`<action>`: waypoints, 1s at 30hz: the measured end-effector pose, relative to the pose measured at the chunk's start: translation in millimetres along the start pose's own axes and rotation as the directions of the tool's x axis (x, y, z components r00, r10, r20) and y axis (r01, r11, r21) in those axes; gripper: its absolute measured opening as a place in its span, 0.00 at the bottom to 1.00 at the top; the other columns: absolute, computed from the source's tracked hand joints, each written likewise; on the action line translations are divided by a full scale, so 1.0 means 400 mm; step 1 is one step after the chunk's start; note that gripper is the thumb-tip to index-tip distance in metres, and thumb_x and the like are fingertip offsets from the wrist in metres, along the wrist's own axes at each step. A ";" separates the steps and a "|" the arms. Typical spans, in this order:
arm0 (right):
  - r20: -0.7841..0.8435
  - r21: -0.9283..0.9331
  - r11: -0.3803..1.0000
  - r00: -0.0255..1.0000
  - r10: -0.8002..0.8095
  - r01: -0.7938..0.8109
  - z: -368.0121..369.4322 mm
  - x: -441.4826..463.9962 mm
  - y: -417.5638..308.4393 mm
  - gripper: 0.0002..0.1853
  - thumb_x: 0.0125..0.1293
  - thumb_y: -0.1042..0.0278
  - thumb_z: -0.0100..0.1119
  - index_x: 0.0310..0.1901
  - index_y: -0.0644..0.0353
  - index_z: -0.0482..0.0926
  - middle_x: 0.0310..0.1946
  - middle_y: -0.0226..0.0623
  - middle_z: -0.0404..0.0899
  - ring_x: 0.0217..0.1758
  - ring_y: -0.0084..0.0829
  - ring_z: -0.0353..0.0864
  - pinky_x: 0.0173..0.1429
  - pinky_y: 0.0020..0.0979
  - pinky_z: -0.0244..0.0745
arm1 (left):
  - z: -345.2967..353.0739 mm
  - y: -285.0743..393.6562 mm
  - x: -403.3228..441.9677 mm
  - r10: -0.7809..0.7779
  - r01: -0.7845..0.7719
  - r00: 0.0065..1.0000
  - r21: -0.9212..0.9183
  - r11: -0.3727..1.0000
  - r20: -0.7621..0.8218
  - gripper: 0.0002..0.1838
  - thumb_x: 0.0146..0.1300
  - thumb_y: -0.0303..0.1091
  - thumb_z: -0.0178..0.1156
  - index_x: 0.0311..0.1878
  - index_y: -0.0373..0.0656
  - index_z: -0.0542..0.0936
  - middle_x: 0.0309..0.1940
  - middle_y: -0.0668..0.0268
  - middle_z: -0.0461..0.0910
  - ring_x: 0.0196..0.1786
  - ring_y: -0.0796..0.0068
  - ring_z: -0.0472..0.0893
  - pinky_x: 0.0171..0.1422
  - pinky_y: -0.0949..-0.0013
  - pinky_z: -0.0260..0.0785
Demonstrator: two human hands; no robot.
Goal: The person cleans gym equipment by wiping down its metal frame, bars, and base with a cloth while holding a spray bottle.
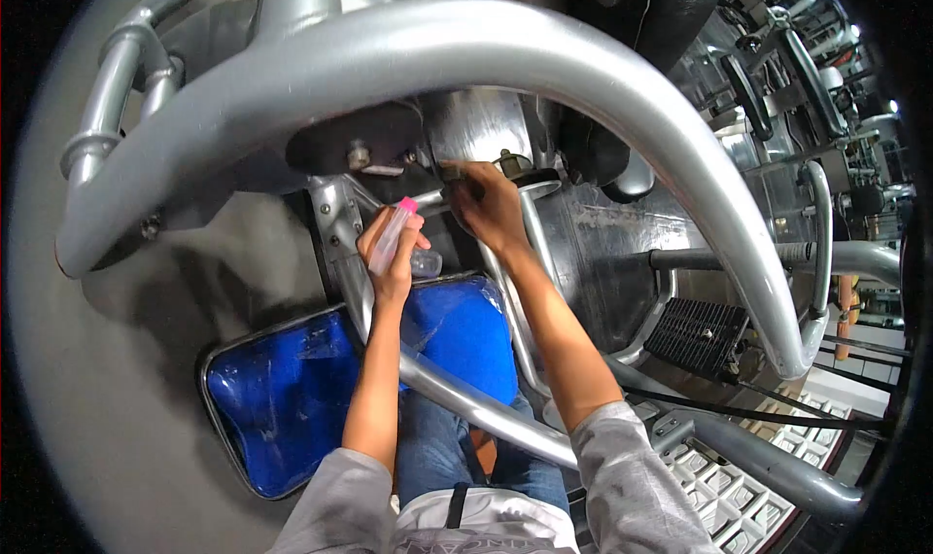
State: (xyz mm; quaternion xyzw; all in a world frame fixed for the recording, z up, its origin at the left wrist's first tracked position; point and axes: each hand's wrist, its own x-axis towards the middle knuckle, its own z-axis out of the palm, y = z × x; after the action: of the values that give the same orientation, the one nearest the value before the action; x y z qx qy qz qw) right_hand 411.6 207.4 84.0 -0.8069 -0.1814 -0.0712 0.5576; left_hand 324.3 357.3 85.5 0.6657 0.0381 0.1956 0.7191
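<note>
Bottle (391, 241) with a pink tip sits clasped in the left hand (393, 276). To its right, the right hand (492, 204) curls at the gym machine (496, 29); its grip I cannot tell. Work seems under way; what is finished or left doesn't show.

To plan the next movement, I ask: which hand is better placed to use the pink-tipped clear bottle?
Probably the left hand: it holds the bottle, while the right hand is at the gym machine.

Grey elbow-length sleeves (335, 501), white cloth (515, 517) at the waist, black strap (456, 504), blue jeans (530, 468)
</note>
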 end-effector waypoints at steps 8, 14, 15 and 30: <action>-0.022 -0.069 0.988 0.990 -0.142 0.140 -0.043 0.099 -0.146 0.18 0.63 0.61 0.59 0.50 0.64 0.82 0.42 0.51 0.82 0.46 0.48 0.84 0.53 0.39 0.76 | -0.005 -0.167 0.060 0.265 -0.265 0.964 0.056 0.963 0.020 0.11 0.61 0.33 0.57 0.29 0.34 0.80 0.24 0.62 0.78 0.20 0.75 0.75 0.27 0.72 0.65; 0.096 -0.245 0.965 0.993 -0.072 0.094 0.010 0.017 0.057 0.12 0.65 0.68 0.63 0.48 0.63 0.82 0.37 0.45 0.82 0.41 0.39 0.84 0.48 0.34 0.75 | 0.009 -0.238 0.086 0.082 -0.087 0.996 -0.219 0.972 -0.030 0.15 0.57 0.38 0.59 0.29 0.32 0.80 0.23 0.62 0.79 0.18 0.74 0.75 0.26 0.72 0.64; 0.090 -0.248 0.965 0.994 -0.059 0.080 0.021 0.005 0.113 0.13 0.65 0.64 0.63 0.48 0.58 0.83 0.39 0.46 0.82 0.42 0.45 0.83 0.48 0.39 0.76 | 0.006 -0.242 0.084 0.056 -0.066 0.997 -0.228 0.971 -0.049 0.15 0.58 0.38 0.60 0.30 0.32 0.81 0.23 0.61 0.80 0.18 0.75 0.75 0.26 0.72 0.64; 0.027 -0.074 0.939 0.942 -0.336 0.337 0.034 0.046 0.136 0.12 0.69 0.72 0.61 0.51 0.64 0.81 0.37 0.35 0.79 0.37 0.23 0.76 0.44 0.25 0.70 | -0.021 -0.339 0.073 0.034 -0.046 0.992 -0.093 0.995 -0.124 0.15 0.59 0.37 0.59 0.37 0.31 0.83 0.26 0.59 0.82 0.18 0.72 0.78 0.25 0.72 0.67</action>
State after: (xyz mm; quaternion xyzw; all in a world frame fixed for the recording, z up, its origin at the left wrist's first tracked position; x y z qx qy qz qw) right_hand 447.6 207.0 37.4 -0.7856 -0.3174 -0.1668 0.5043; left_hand 379.7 369.7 -41.3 0.6180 0.0593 0.2521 0.7423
